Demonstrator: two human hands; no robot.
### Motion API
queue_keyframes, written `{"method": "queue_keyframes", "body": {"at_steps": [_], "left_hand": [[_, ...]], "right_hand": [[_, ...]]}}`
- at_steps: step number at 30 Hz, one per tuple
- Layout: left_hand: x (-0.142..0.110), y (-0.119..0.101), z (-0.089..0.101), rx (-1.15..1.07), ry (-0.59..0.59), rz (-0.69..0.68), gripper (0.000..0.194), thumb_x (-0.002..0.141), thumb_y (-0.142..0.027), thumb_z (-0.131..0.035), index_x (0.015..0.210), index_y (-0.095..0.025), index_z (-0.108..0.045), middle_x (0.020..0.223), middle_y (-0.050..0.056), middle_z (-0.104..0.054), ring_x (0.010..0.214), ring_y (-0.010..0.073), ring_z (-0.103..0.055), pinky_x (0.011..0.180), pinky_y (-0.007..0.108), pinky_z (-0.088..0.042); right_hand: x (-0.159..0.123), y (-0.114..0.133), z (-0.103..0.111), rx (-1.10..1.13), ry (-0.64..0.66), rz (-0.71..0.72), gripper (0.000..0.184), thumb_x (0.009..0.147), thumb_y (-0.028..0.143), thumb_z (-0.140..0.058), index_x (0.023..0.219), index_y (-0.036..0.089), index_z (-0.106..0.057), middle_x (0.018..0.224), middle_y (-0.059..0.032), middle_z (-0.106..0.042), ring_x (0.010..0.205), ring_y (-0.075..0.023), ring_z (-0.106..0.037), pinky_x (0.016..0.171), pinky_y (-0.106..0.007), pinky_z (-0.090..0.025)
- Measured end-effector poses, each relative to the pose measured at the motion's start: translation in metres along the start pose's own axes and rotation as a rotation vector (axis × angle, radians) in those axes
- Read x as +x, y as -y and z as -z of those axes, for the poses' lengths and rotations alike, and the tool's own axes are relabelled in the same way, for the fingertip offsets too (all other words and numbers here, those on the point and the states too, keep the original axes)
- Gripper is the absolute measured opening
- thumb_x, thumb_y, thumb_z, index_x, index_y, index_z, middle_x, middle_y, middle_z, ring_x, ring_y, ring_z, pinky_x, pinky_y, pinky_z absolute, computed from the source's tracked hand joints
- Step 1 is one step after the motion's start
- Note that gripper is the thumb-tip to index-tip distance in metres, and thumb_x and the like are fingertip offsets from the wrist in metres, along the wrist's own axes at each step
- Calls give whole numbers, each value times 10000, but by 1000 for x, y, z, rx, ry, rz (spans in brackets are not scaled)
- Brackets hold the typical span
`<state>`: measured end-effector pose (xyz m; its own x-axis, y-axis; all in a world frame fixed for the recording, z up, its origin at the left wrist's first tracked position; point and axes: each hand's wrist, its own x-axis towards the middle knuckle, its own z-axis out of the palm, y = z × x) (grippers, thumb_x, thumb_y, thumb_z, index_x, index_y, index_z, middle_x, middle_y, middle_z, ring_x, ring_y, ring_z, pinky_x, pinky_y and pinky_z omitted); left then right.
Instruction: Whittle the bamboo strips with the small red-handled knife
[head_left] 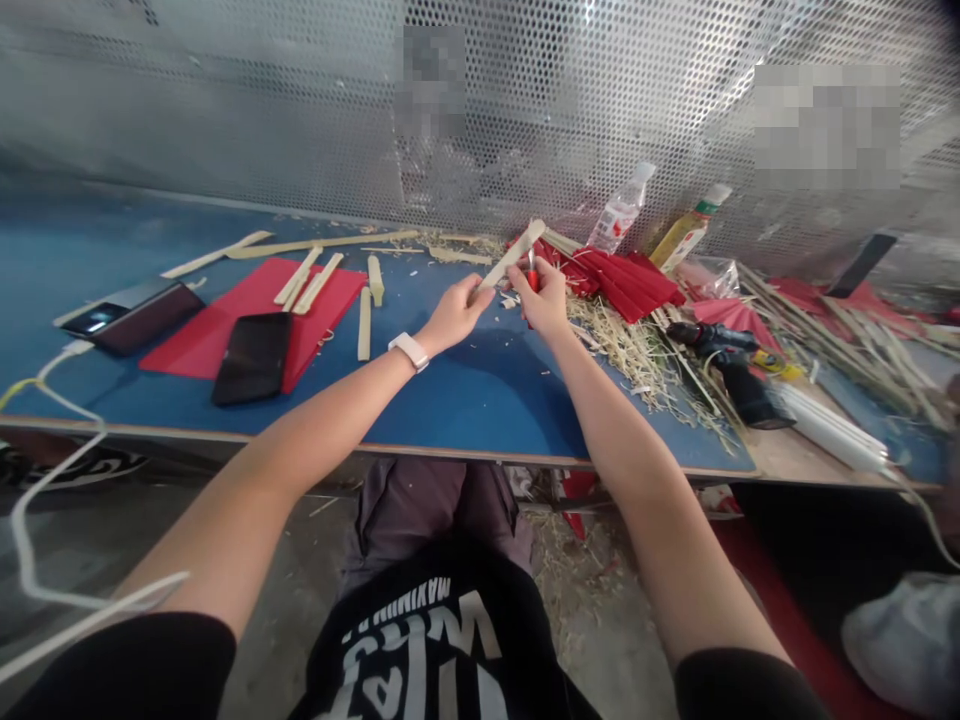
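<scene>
wooden strip (517,254) pinched by left fingers (484,297), lower end hidden; right fingers (518,278) grip red-handled tool (533,284), partly covered; shirt (435,640) reads "maximum".

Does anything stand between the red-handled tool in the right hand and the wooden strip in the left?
Nothing visible does. The right hand has the red-handled tool close beside the wooden strip in the left hand; contact is too small to tell. The shavings pile lies off to the right.
</scene>
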<state>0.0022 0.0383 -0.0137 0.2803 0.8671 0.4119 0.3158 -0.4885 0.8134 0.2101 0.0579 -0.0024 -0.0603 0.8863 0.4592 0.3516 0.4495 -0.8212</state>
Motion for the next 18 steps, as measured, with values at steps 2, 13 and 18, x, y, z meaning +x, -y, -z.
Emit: {"method": "queue_keyframes", "body": {"at_steps": [2,13,18], "left_hand": [[1,2,2,-48,-32,-25,749,1014,-1036,-494,972,-288,-495,676,-56,-461,612,166,-450,651,350,-373],[6,17,11,-64,-65,-151,710,1075,-928,-566,851,-271,-418,676,-33,-457,610,148,-461,612,323,-361],[6,16,9,-134,-67,-86,659,1109,-862,-590,874,-268,-427,677,-46,-435,602,135,-420,584,302,-357]], "right_hand": [[-3,0,2,-18,14,49,691,1005,969,-581,1056,290,-700,857,-71,-732,643,-224,-606,592,-408,-509],[-4,-13,5,-332,113,199,745,1122,921,-484,855,263,-710,688,-38,-598,723,-241,-589,746,-406,-443],[-4,-15,4,-408,84,204,701,1162,849,-471,857,259,-695,685,-36,-573,719,-241,-560,737,-400,-403]]}}
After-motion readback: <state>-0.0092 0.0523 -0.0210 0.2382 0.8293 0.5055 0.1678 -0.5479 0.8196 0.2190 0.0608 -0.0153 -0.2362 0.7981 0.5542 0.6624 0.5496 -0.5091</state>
